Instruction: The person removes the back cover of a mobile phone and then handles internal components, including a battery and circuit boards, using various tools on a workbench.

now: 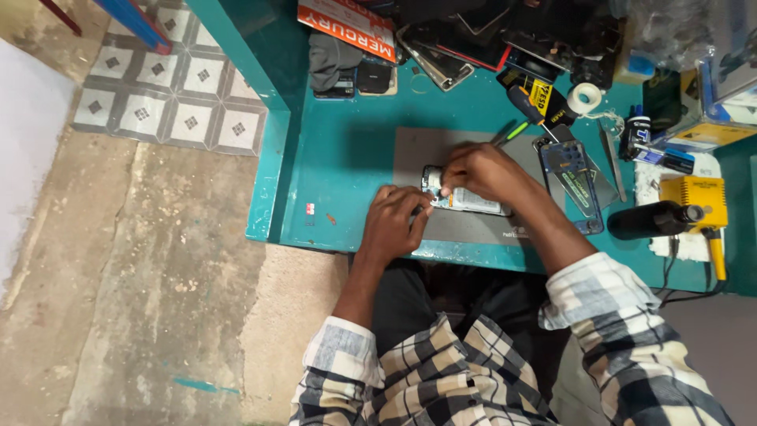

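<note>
Centrally, left hand point(392, 223) rests knuckles-up with fingers curled, fingertips pressed against the near end of an opened phone point(465, 199). Right hand point(482, 171) lies over the phone's top, fingers bunched together and pinching a thin green-handled tool point(511, 132) whose shaft sticks out beyond the knuckles; the tip is hidden under the fingers. Whether the tip touches the phone: cannot tell.

Phone: one, flat rectangle, back cover off, pale metallic interior with a small orange patch. It lies directly beneath both hands on a grey work mat point(418, 150), matte and smooth, one count.

Just beyond the right hand: one blue phone frame point(574, 175), glossy, with cut-outs, lying on the mat's far edge. Past it, one pair of slim metal tweezers point(609, 158), shiny.

Further out from the right hand: one white roll of tape point(584, 98), round with a hole; one yellow boxy station point(695, 199); one black cylindrical handpiece point(651, 220) lying beside it.

Beyond both hands, at the bench's back: a heap of dark glossy phone screens point(481, 39), count unclear.

Underneath everything: teal-painted bench point(339, 158), worn at the edge. Outward of the left hand: rough concrete floor point(142, 276).
</note>
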